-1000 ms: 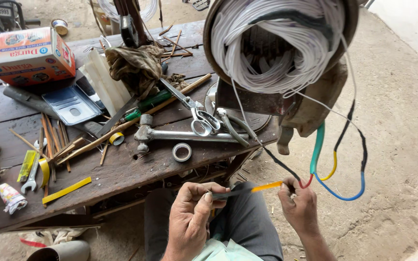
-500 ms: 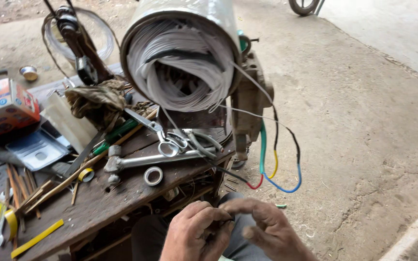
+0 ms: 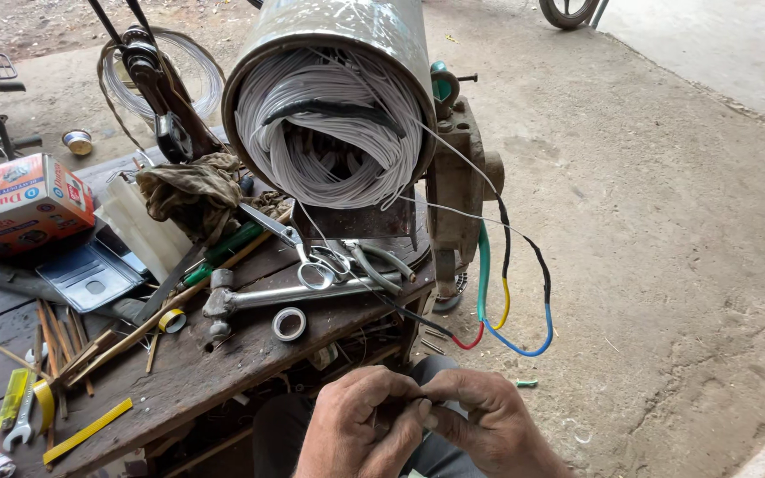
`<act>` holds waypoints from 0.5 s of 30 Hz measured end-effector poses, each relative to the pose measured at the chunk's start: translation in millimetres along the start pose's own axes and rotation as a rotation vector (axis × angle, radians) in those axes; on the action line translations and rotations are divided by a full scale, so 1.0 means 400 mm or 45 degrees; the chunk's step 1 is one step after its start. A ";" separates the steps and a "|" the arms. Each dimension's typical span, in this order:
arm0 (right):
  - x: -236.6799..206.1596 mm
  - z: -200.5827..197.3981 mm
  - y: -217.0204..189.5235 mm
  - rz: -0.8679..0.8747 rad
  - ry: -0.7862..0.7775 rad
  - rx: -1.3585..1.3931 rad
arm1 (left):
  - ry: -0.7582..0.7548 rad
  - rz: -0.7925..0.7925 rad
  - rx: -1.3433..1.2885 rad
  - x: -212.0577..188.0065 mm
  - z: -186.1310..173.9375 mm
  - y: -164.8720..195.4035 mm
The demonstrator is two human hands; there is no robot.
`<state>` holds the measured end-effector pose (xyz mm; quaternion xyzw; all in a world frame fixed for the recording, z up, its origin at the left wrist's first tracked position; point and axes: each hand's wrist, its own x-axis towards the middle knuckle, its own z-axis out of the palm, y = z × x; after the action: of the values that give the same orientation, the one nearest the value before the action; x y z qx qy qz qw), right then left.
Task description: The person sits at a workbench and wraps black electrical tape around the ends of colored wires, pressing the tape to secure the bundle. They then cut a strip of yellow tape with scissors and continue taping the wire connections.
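Outdoor dirt yard, cluttered wooden workbench (image 3: pixel 223 372). Left hand (image 3: pixel 360 429) and right hand (image 3: pixel 489 425) meeting near bench edge, fingertips pinching black lead (image 3: pixel 400 312), steadying its end; motor winding (image 3: pixel 334 133) far, facing.

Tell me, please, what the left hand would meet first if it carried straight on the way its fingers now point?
The left hand points right, so it would meet the right hand at once; their fingertips already touch, pinching something too small to identify.
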<state>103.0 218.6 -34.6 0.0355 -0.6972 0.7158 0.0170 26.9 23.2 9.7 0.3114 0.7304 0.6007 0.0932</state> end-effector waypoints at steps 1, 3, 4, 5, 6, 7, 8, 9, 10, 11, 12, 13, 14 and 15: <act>0.004 0.005 -0.003 -0.045 -0.002 0.032 | -0.003 -0.002 0.016 0.000 -0.005 0.002; 0.007 0.010 -0.011 -0.068 -0.009 -0.102 | -0.028 -0.033 -0.032 -0.001 -0.015 0.002; 0.005 0.010 -0.016 -0.078 -0.008 -0.172 | -0.052 -0.062 -0.099 -0.005 -0.019 0.001; 0.001 0.006 -0.022 -0.185 -0.041 -0.183 | -0.073 -0.091 -0.168 -0.006 -0.023 -0.001; -0.006 -0.005 -0.030 -0.293 -0.075 -0.197 | -0.075 -0.013 -0.238 -0.005 -0.026 -0.006; -0.015 -0.017 -0.039 -0.398 -0.109 -0.212 | -0.078 0.064 -0.309 -0.005 -0.029 -0.009; -0.027 -0.030 -0.047 -0.492 -0.079 -0.131 | -0.081 0.139 -0.381 -0.007 -0.028 -0.012; -0.041 -0.048 -0.058 -0.583 -0.051 -0.050 | -0.009 0.122 -0.364 -0.006 -0.020 -0.012; -0.054 -0.069 -0.068 -0.677 -0.028 0.029 | 0.066 0.107 -0.346 -0.001 -0.005 -0.012; -0.067 -0.098 -0.081 -0.699 0.034 0.110 | 0.142 0.096 -0.325 0.005 0.005 -0.008; -0.084 -0.128 -0.097 -0.719 0.101 0.192 | 0.154 0.242 -0.248 0.007 0.016 -0.001; -0.087 -0.150 -0.102 -0.785 0.178 0.261 | 0.166 0.385 -0.174 0.007 0.032 0.011; -0.081 -0.169 -0.102 -0.781 0.261 0.332 | 0.185 0.531 -0.098 0.007 0.047 0.026; -0.074 -0.186 -0.104 -0.779 0.344 0.401 | 0.168 0.651 -0.058 0.012 0.060 0.039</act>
<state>133.5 295.0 2.9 0.1495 -0.5270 0.7745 0.3164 40.7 46.8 19.4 0.4439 0.6188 0.6400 -0.1026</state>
